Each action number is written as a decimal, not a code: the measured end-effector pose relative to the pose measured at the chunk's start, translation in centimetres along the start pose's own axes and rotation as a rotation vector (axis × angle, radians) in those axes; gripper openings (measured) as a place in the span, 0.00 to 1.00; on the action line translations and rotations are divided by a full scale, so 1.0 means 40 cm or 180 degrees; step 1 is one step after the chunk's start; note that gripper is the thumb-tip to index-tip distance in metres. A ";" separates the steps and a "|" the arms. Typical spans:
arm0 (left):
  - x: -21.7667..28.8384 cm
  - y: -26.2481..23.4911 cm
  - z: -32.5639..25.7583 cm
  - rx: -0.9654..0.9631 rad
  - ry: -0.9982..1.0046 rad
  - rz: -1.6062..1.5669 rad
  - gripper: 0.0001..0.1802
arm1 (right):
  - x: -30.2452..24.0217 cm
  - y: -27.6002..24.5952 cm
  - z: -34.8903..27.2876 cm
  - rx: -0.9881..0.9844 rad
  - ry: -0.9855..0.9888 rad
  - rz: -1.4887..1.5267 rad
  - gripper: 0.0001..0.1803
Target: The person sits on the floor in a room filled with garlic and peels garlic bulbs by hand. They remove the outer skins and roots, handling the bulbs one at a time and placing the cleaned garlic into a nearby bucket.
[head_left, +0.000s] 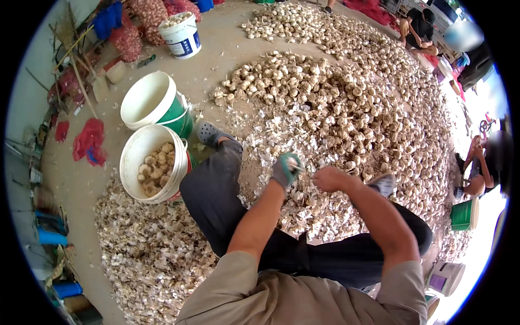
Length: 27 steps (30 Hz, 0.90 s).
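Observation:
My left hand (283, 172), in a grey-green glove, is closed around a pale garlic bulb (293, 161), which shows between the fingers. A thin stalk-like piece points from it toward my right hand (329, 179). That hand is bare and curled into a fist, a short gap away; whatever it grips is hidden. Both hands are low over loose garlic skins (287, 135), between my knees. Just beyond and to the right spreads a large heap of garlic bulbs (352, 103) with dry roots and stems.
Left of my leg, a white-lined bucket (129, 168) holds trimmed bulbs, beside another bucket (129, 105). A skin pile (157, 254) lies lower left. A white pail (181, 40), full mesh sacks (149, 19) and tools stand farther back. Other people (420, 30) sit along the right.

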<state>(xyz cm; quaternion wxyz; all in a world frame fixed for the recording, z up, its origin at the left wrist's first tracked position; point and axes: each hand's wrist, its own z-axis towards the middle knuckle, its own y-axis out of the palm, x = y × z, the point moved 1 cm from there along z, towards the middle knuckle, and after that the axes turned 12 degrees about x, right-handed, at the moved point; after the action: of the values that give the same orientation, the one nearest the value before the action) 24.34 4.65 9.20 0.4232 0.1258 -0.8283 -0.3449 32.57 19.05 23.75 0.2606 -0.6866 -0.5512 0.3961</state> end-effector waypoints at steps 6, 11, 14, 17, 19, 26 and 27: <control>0.579 -0.078 0.043 0.1416 0.1093 -0.1680 0.15 | 0.148 -0.244 -0.092 -0.0076 0.0007 -0.1323 0.11; 0.825 -0.147 0.013 0.1691 0.1175 -0.0445 0.31 | 0.413 -0.214 -0.071 0.0337 0.0288 -0.1019 0.13; 0.670 -0.146 0.128 0.1996 0.0662 0.0497 0.32 | 0.523 -0.008 -0.028 0.0121 0.0285 -0.0184 0.25; 0.363 -0.142 0.192 0.1687 0.0335 0.2798 0.29 | 0.500 0.219 0.020 -0.0153 0.0535 0.0553 0.36; 0.126 -0.052 0.205 0.1039 0.0267 0.3721 0.28 | 0.522 0.341 0.045 -0.0386 0.0856 0.0397 0.33; -0.202 0.092 0.170 0.0274 -0.0484 0.3281 0.23 | 0.683 0.306 0.179 0.1496 0.2156 0.0243 0.33; -0.220 0.099 0.177 0.0273 -0.0678 0.2895 0.24 | 0.706 0.309 0.201 0.1456 0.1946 -0.0242 0.33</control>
<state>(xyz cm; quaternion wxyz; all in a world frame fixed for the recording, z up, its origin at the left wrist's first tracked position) 24.45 15.26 3.62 0.4384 -0.2687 -0.8517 -0.1009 34.89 42.44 2.27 0.5739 -0.6763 -0.3704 0.2758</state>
